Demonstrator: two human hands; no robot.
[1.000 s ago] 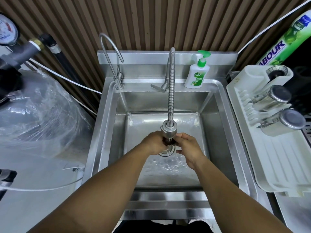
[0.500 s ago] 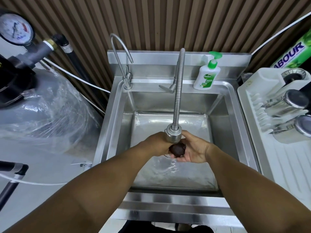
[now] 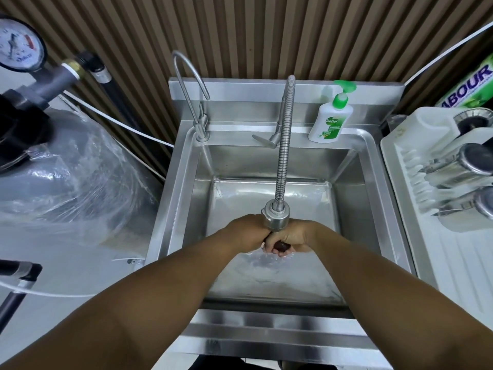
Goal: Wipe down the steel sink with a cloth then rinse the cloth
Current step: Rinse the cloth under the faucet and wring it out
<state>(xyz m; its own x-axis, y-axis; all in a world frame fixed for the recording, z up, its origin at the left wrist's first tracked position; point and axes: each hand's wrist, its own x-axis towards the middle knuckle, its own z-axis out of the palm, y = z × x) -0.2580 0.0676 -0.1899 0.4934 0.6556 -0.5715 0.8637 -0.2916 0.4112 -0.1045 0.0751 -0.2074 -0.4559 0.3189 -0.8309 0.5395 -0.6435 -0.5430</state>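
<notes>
A steel sink [image 3: 354, 198] fills the middle of the view, its floor wet. A flexible ribbed faucet [image 3: 284, 156] arches over it, its steel head [image 3: 276, 217] just above my hands. A small dark brown cloth [image 3: 280, 245], bunched into a wad, shows between my hands under the faucet head. My left hand [image 3: 246, 229] and my right hand [image 3: 298, 237] are pressed together around it, fingers closed on it. Water splashes below them. Most of the cloth is hidden by my fingers.
A thin gooseneck tap [image 3: 186, 84] stands at the sink's back left. A green-and-white soap bottle [image 3: 330, 121] sits on the back ledge. A white dish rack [image 3: 416, 198] with steel cups [image 3: 464, 166] lies right. A plastic-wrapped tank [image 3: 66, 177] stands left.
My right hand, open under the cloth half a second ago, has closed over it against my left hand. The view has shifted slightly.
</notes>
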